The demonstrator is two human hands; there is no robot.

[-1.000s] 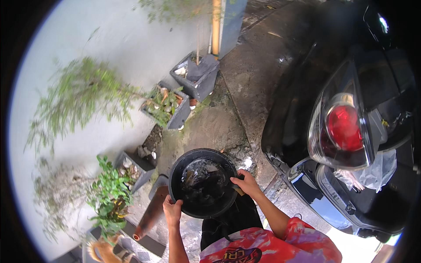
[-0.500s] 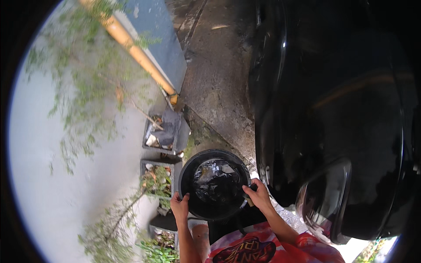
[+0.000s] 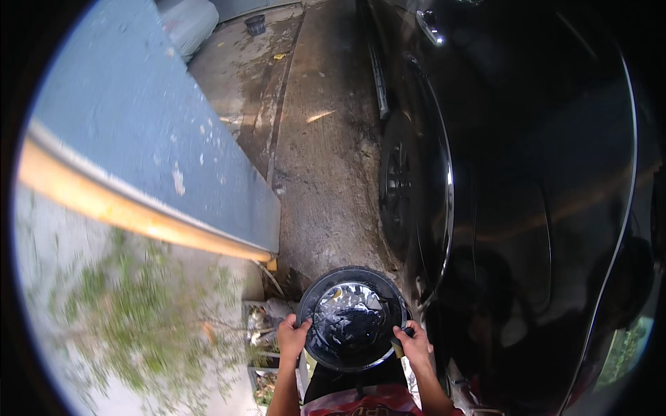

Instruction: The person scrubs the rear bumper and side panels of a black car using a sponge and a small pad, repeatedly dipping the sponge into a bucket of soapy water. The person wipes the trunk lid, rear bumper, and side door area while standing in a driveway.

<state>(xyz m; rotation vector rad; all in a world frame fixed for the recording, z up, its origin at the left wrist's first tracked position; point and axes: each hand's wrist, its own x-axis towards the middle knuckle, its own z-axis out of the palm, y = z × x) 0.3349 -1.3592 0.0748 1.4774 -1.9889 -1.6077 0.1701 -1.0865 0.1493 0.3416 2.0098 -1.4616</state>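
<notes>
A round black basin [image 3: 354,359] with water in it is held in front of my body, between both hands. My left hand [image 3: 293,338] is closed on its left rim, thumb over the edge. On the opposite side my right hand [image 3: 414,342] grips the rim the same way. A small yellowish-olive piece [image 3: 397,347] shows beside the right fingers; its kind cannot be made out. Light reflects off the water, and something small and yellowish shows near its far side.
A shiny black car [image 3: 534,173] with its wheel [image 3: 399,184] stands close on the right. On the left are a blue-grey wall [image 3: 159,118], a yellow pipe [image 3: 139,216] and a leafy plant [image 3: 132,312]. Concrete ground [image 3: 326,159] runs ahead, with a dark bucket [image 3: 255,26] far off.
I have moved forward along the car with the basin still in both hands. The wheel and distant bucket have come into view; the planters have slid back toward the lower edge.
</notes>
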